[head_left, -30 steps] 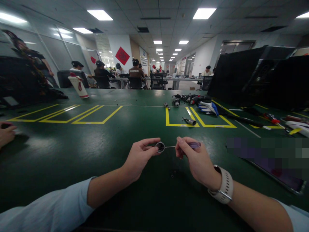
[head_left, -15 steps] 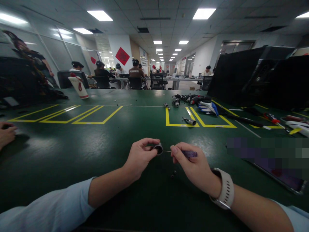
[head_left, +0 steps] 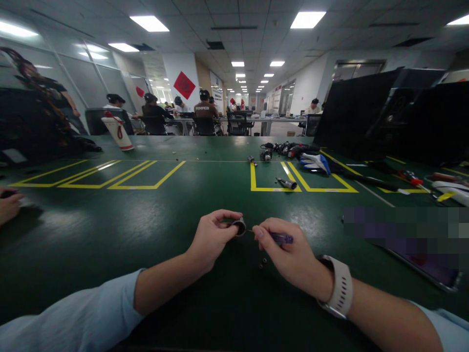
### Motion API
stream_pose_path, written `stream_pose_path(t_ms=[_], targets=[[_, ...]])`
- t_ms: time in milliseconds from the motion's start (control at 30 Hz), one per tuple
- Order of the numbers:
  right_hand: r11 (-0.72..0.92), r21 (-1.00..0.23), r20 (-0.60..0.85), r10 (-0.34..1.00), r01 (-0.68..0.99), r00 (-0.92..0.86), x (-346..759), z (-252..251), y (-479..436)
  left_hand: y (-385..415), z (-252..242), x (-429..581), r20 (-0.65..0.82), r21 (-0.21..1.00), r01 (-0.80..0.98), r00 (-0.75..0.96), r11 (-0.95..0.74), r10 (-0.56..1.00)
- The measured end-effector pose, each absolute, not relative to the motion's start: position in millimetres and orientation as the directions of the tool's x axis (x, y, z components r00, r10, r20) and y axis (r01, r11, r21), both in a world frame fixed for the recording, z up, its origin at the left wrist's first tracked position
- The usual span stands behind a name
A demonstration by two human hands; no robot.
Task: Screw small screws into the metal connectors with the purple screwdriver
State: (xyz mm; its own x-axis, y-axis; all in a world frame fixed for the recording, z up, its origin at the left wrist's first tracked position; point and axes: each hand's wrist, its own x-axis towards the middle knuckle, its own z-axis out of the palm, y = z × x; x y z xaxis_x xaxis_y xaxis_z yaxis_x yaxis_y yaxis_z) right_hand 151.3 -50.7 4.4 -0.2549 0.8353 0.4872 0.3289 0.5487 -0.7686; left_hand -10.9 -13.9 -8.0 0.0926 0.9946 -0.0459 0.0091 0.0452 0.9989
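Note:
Between thumb and fingers, my left hand [head_left: 212, 239] pinches a short grey metal cylinder [head_left: 240, 226], its open end turned to the right. My right hand [head_left: 287, 254] is closed around a small screwdriver with a purple handle [head_left: 281, 238]. Its thin shaft points left at the cylinder's opening; whether the tip touches inside I cannot tell. Two small dark round parts [head_left: 263, 264] lie on the green table [head_left: 176, 303] just below the gap between my hands.
Farther off, a metal tool part [head_left: 287, 183] lies inside a yellow-taped area. Cables, a blue-and-white glove [head_left: 315, 164] and tools spread to the right. A phone [head_left: 421, 264] lies at right, partly blurred. A white cup [head_left: 117, 131] stands back left; another person's hand [head_left: 9, 205] is at the left edge.
My right hand has moved slightly left with the screwdriver, bringing it closer to the cylinder; its handle is tilted a little lower. My left hand stays nearly still.

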Motion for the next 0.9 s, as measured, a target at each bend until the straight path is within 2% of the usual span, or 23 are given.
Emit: stream_pose_path(t_ms=[100, 200, 300, 500, 700, 833, 900], targets=[[0.463, -0.849, 0.422, 0.884, 0.254, -0.203, 155, 6, -50, -14, -7, -12, -0.065, 0.998, 0.011, 0.102, 0.064, 0.993], [0.3, -0.943, 0.279, 0.949, 0.141, -0.149, 161, 7, -46, -14, -5, -12, -0.101, 0.995, 0.0, 0.105, 0.102, 0.989], [0.194, -0.975, 0.171, 0.967, 0.111, -0.191, 166, 7, -40, -13, -4, -12, -0.128, 0.991, -0.013, 0.098, 0.13, 0.987], [0.212, -0.956, 0.145, 0.942, 0.202, -0.301, 165, 7, -38, -14, -2, -12, -0.153, 0.988, -0.006, 0.112, 0.155, 0.982], [0.212, -0.94, 0.129, 0.946, 0.266, -0.297, 163, 8, -40, -14, -2, -13, -0.148, 0.989, -0.001, 0.127, 0.15, 0.981], [0.191, -0.95, 0.118, 0.952, 0.245, -0.284, 162, 6, -38, -14, -3, -12, -0.147, 0.988, -0.021, 0.115, 0.151, 0.982], [0.126, -0.976, 0.08, 0.966, 0.175, -0.247, 161, 2, -34, -14, -4, -12, -0.142, 0.988, -0.041, 0.122, 0.148, 0.982]])
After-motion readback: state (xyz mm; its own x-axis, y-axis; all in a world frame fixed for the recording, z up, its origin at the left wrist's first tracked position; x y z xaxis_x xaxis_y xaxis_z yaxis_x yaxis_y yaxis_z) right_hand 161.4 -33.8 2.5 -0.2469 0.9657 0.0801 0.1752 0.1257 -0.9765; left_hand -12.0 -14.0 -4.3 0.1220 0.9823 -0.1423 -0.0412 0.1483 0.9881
